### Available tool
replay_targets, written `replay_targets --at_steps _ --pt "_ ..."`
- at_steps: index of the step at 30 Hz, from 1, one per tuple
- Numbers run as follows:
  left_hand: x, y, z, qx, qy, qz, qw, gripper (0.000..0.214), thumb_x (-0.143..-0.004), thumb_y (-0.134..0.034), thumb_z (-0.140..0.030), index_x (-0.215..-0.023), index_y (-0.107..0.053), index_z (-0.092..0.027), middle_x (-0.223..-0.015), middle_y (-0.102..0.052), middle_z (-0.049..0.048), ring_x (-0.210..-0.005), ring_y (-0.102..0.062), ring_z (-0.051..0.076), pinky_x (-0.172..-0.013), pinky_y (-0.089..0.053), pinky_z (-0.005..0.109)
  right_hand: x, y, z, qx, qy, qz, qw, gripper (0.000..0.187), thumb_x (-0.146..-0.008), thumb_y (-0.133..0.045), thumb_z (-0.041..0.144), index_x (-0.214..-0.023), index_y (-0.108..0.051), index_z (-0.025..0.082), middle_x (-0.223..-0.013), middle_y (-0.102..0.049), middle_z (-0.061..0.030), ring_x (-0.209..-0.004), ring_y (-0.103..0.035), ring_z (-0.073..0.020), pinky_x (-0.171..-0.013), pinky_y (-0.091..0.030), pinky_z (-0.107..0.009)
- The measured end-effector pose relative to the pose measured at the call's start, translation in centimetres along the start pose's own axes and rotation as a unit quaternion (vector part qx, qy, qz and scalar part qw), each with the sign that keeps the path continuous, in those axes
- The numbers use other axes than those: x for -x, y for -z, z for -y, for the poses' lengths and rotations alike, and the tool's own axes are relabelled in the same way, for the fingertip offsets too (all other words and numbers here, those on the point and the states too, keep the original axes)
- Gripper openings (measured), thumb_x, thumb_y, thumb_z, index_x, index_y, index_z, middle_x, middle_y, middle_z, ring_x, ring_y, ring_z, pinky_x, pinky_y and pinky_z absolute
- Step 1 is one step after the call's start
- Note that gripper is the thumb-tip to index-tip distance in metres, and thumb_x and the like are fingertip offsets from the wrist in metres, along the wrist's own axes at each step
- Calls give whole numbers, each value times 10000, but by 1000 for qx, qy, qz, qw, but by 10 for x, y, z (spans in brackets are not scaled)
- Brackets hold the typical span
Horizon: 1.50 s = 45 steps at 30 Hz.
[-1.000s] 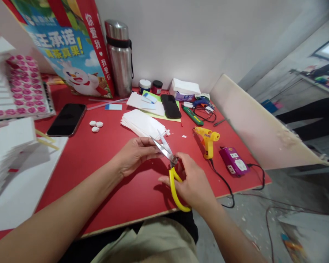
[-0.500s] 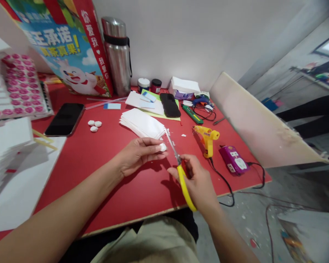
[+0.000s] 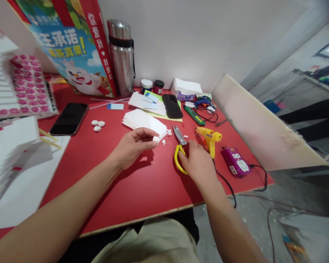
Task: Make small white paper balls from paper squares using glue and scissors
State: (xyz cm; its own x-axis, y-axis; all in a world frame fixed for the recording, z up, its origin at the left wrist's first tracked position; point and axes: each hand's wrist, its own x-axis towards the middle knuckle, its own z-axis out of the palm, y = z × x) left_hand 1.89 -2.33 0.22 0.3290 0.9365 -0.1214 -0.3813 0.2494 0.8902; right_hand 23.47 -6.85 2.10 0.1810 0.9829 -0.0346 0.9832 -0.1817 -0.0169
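Observation:
Between thumb and fingertips, my left hand (image 3: 135, 145) pinches a small white rounded piece (image 3: 156, 139) above the red table. My right hand (image 3: 199, 160) is closed over one handle of the yellow-handled scissors (image 3: 180, 140), which are down at the tabletop with blades slightly apart, pointing away from me. Its fingertips are partly hidden. White scraps (image 3: 163, 141) lie between the two hands. Just behind my left hand is a stack of white sheets (image 3: 145, 121). Three white rounded pieces (image 3: 98, 125) sit together farther left.
A yellow glue gun (image 3: 209, 137) and a purple power socket (image 3: 235, 162) with a cord are at right. Two phones, a green cutter (image 3: 194, 115), paint jars and a steel flask (image 3: 122, 60) stand or lie behind. White folded card structures (image 3: 12, 153) occupy the left.
The scissors have moved from upright beside the white piece down to the tabletop with my right hand. My left hand has shifted slightly left, still pinching the piece.

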Motion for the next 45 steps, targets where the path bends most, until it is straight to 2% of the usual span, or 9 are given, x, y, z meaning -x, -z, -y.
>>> replay_targets --at_steps 4,7,10,14,17,21,27,38,45 --pt "0 1 2 -150 -99 3 984 252 -745 -871 -242 -970 -773 -184 -909 -691 32 -789 -641 140 -705 -541 273 0 10 0 -12 57 -61 996 381 -981 -599 367 -1228 -653 82 -1083 -703 -233 -957 -718 -359 -787 -527 -422" --pt "-1 3 3 -256 -191 0 948 212 -791 -821 -235 -990 -775 -179 -993 -689 56 -862 -639 157 -762 -518 288 2 16 8 -192 126 -116 966 264 -989 -585 322 -1134 -718 147 -1064 -743 -158 -950 -720 -287 -838 -540 -401" --pt "-1 4 5 -316 -227 -11 921 230 -817 -783 -236 -1037 -759 -172 -972 -692 58 -851 -638 164 -772 -511 296 -3 13 26 -428 143 -4 893 248 -951 -644 393 -1020 -746 177 -856 -765 -66 -709 -704 -186 -686 -544 -313" --pt "0 3 5 -333 -211 -31 919 228 -840 -739 -234 -1056 -742 -161 -972 -706 64 -855 -655 173 -795 -522 311 -17 1 47 -551 107 98 822 288 -868 -730 438 -919 -746 155 -663 -694 -16 -536 -605 -130 -528 -478 -258" --pt "-1 4 3 -299 -176 -33 937 205 -799 -783 -255 -978 -757 -159 -949 -720 66 -848 -661 183 -809 -527 328 -25 -8 51 -602 91 112 786 298 -836 -754 457 -860 -722 161 -663 -674 0 -511 -571 -107 -468 -445 -230" --pt "-3 7 4 -135 -32 -42 989 313 -744 -861 -351 -980 -786 -159 -926 -768 74 -815 -689 181 -798 -544 329 -30 -19 47 -652 77 151 739 346 -793 -800 485 -875 -710 161 -704 -693 4 -479 -540 -81 -416 -412 -203" --pt "-4 11 7 -24 43 -66 997 364 -630 -953 -305 -936 -812 -171 -866 -779 61 -768 -704 161 -768 -560 311 -33 -25 43 -698 67 179 691 344 -757 -859 427 -908 -712 155 -648 -687 22 -461 -548 -67 -422 -402 -183" --pt "-3 10 0 -111 -31 -37 993 320 -691 -919 -310 -967 -830 -174 -895 -768 75 -785 -702 179 -794 -569 333 -36 -22 43 -749 87 215 621 329 -701 -910 374 -846 -721 146 -720 -731 -6 -490 -589 -78 -456 -518 -211" --pt "-2 9 -9 -304 -183 11 935 174 -803 -811 -263 -964 -829 -201 -971 -722 81 -938 -676 212 -863 -536 333 -36 -19 43 -771 43 264 578 371 -674 -931 404 -827 -719 140 -696 -700 9 -494 -543 -56 -433 -474 -175"
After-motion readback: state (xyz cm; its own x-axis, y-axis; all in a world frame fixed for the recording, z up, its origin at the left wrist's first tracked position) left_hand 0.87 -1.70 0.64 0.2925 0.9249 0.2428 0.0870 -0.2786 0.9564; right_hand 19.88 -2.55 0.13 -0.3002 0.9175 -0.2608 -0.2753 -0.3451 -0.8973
